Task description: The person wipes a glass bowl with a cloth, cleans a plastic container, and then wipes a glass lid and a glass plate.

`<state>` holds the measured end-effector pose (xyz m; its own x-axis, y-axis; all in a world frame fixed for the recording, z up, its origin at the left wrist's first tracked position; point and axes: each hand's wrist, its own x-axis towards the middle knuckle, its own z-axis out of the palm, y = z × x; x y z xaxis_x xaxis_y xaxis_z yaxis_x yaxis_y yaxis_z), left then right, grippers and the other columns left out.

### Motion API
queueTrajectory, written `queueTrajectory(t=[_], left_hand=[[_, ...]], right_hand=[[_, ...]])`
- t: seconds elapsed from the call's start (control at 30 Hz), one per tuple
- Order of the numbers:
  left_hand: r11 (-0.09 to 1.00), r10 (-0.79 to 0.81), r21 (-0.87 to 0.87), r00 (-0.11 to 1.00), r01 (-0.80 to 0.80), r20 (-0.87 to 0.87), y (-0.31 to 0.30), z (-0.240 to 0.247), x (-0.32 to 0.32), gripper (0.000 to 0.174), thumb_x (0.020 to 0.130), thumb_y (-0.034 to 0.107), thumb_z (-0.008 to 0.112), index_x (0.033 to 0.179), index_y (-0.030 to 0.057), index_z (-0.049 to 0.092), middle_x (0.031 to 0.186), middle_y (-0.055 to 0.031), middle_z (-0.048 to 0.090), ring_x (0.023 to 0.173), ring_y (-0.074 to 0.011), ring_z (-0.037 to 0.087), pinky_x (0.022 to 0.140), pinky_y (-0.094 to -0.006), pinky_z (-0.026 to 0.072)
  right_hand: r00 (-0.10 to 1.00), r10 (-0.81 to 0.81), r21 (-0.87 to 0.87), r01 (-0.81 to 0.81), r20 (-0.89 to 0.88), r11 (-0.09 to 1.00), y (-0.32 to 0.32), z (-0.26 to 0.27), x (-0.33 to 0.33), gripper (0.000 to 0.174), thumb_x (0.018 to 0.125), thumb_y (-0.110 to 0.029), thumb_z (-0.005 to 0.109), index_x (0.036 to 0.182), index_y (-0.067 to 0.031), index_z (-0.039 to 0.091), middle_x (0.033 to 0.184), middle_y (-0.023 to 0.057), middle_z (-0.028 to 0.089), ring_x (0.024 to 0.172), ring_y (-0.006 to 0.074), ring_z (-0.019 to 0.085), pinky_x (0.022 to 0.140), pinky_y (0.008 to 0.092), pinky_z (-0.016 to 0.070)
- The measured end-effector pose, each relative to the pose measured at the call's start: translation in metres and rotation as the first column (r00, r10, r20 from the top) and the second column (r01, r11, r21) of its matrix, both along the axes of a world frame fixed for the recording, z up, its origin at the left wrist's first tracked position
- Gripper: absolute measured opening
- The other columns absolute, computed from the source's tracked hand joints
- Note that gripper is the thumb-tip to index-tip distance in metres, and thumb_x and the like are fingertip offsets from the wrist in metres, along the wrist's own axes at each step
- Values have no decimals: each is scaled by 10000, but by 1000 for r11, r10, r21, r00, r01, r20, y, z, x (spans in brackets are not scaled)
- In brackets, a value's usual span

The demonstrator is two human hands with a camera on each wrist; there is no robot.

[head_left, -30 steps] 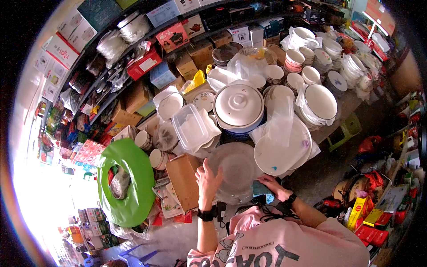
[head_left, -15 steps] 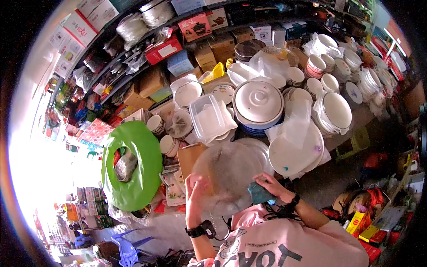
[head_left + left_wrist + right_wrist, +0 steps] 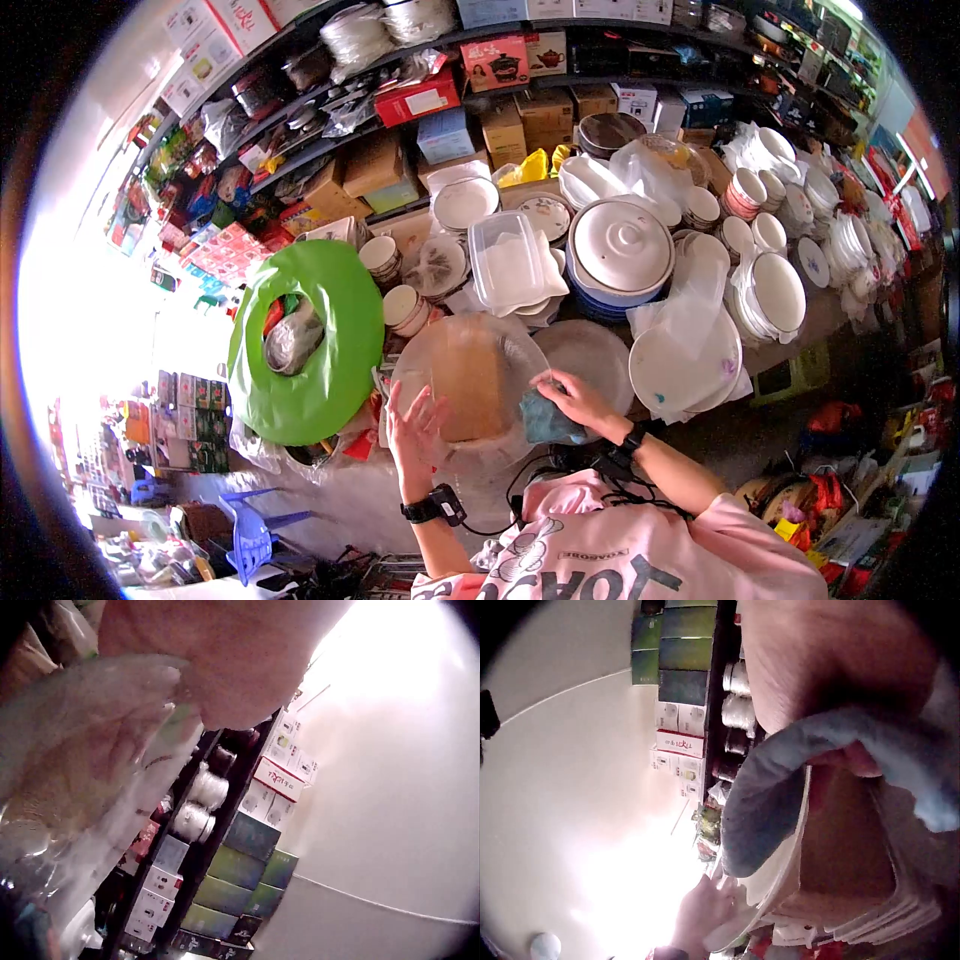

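Observation:
A large see-through round plate (image 3: pixel 505 350) is held up between both hands, tilted, with a brown box showing through it. My left hand (image 3: pixel 415 432) grips the plate at its left rim, fingers spread; in the left wrist view its palm (image 3: pixel 217 660) overlaps the plate (image 3: pixel 90 750). My right hand (image 3: pixel 583 405) pinches a blue cloth (image 3: pixel 545 418) at the plate's right rim. The right wrist view shows the cloth (image 3: pixel 765 802) folded over the rim. Another see-through round plate (image 3: pixel 595 360) lies on the table to the right, partly hidden.
A white lidded pot (image 3: pixel 620 245) stands behind, beside a clear plastic container (image 3: pixel 518 262). White oval plates (image 3: pixel 685 360) lie at the right, near stacked bowls (image 3: pixel 775 295). A big green ring-shaped sheet (image 3: pixel 345 340) is at the left. Boxed goods fill the back shelves.
The see-through plate has been lifted from the others and moved left, over the brown box. My left hand went left with it; the right hand brought the cloth to its rim.

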<state>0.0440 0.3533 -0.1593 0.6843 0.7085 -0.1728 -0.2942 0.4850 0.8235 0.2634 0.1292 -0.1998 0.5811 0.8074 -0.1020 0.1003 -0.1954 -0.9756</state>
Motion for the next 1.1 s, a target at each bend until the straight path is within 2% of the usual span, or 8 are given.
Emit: queueTrajectory(t=[0.4, 0.53, 0.73, 0.8, 0.9, 0.93, 1.0, 1.1], left_hand=[[992, 97, 103, 971, -76, -220, 29, -56, -20, 629, 1041, 510, 470, 1528, 129, 352, 1365, -253, 578, 1169, -338, 645, 1023, -479, 499], [997, 63, 54, 993, -58, -101, 21, -46, -18, 631, 1037, 513, 479, 1521, 126, 361, 1364, -246, 584, 1163, -333, 646, 1010, -469, 504], [995, 57, 84, 992, -47, -115, 21, -48, -19, 620, 1041, 514, 469, 1508, 118, 373, 1361, -231, 591, 1167, -332, 645, 977, -463, 526], [995, 52, 91, 987, -38, -154, 18, -41, -19, 608, 1048, 509, 456, 1503, 113, 378, 1357, -227, 595, 1168, -329, 647, 967, -457, 535], [987, 40, 159, 988, -16, -152, 20, -46, -21, 595, 1053, 508, 444, 1489, 107, 389, 1357, -221, 596, 1165, -325, 650, 961, -446, 540], [984, 48, 176, 988, -22, -144, 20, -46, -22, 595, 1053, 508, 444, 1489, 107, 389, 1357, -221, 596, 1165, -325, 650, 961, -446, 540], [985, 59, 168, 981, -28, -185, 17, -42, -19, 583, 1053, 506, 446, 1474, 105, 398, 1357, -211, 599, 1154, -330, 655, 964, -449, 541], [984, 12, 176, 986, 18, -168, 20, -44, -22, 541, 1066, 483, 424, 1463, 115, 404, 1365, -211, 593, 1172, -337, 643, 979, -470, 534]], right_hand=[[999, -22, -49, 20, -42, 999, 15, -14, -12, 373, 1017, -364, 593, 1134, -22, 688, 1025, 96, 737, 968, 174, 667, 885, 326, 497], [998, -42, -53, 39, -57, 998, 10, -16, -12, 429, 1007, -424, 602, 1137, -26, 693, 998, 87, 737, 937, 156, 659, 848, 324, 498], [976, 147, -237, -182, -160, 954, -31, -10, -4, 517, 956, -503, 660, 1155, -27, 698, 1031, 93, 736, 937, 135, 647, 848, 325, 504], [907, 135, -40, -164, -398, 986, -55, -5, -11, 538, 914, -474, 731, 1165, 1, 693, 1070, 71, 729, 959, 137, 643, 866, 317, 505], [829, 84, -114, -176, -553, 978, -96, 8, -14, 619, 841, -436, 821, 1183, 53, 660, 1116, 98, 709, 1015, 154, 643, 895, 312, 505], [708, 72, -56, -156, -702, 986, -110, 20, -15, 628, 830, -408, 835, 1190, 69, 643, 1113, 121, 703, 1041, 167, 648, 897, 335, 516], [633, 16, -62, -101, -774, 993, -135, -18, -18, 588, 861, -358, 814, 1253, 30, 611, 1142, 97, 695, 1037, 167, 660, 882, 335, 533], [406, 81, 90, 4, -910, 996, -164, 10, -27, 424, 976, -239, 674, 1343, -65, 554, 1223, 45, 676, 1064, 166, 671, 938, 373, 547]])
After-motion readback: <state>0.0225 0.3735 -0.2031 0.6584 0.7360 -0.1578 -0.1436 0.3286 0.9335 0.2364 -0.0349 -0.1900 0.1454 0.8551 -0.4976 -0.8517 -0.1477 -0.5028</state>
